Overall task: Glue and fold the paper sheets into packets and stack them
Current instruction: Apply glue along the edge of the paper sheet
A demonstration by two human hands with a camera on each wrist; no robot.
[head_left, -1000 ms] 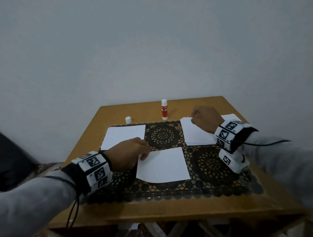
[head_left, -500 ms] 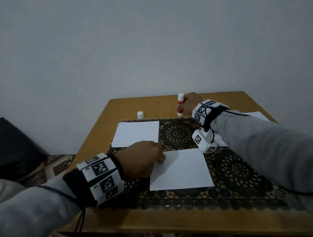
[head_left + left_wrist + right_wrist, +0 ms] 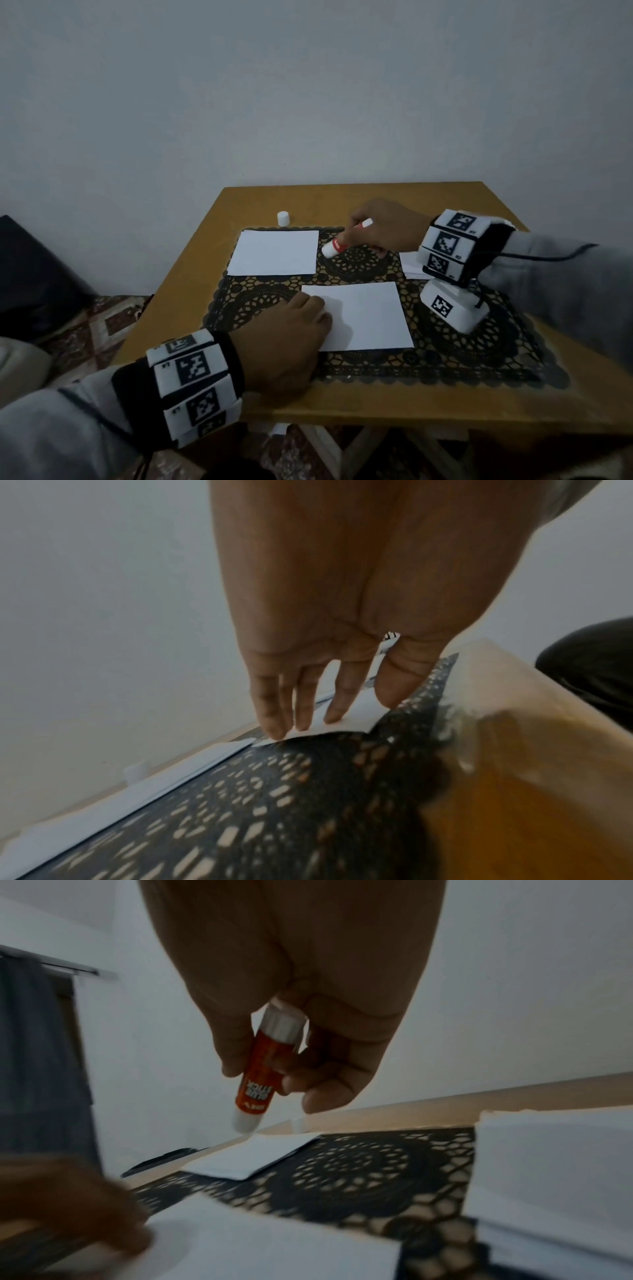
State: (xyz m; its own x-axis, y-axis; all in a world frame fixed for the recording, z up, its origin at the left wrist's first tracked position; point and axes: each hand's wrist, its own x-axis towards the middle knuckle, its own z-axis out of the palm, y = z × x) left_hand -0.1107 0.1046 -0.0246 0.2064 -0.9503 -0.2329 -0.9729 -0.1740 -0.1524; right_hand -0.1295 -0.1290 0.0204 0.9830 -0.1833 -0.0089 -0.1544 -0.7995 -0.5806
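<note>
On mat (image 3: 479,356): two sheets (image 3: 373,315), one pile (image 3: 409,265); right hand (image 3: 387,224) grips glue stick (image 3: 337,245).

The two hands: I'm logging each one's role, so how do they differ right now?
The right hand grips the tilted glue stick in the air; the left hand holds nothing. Left fingers lie straight, pressing the near sheet; right fingers curl. Both wear marker wristbands.
</note>
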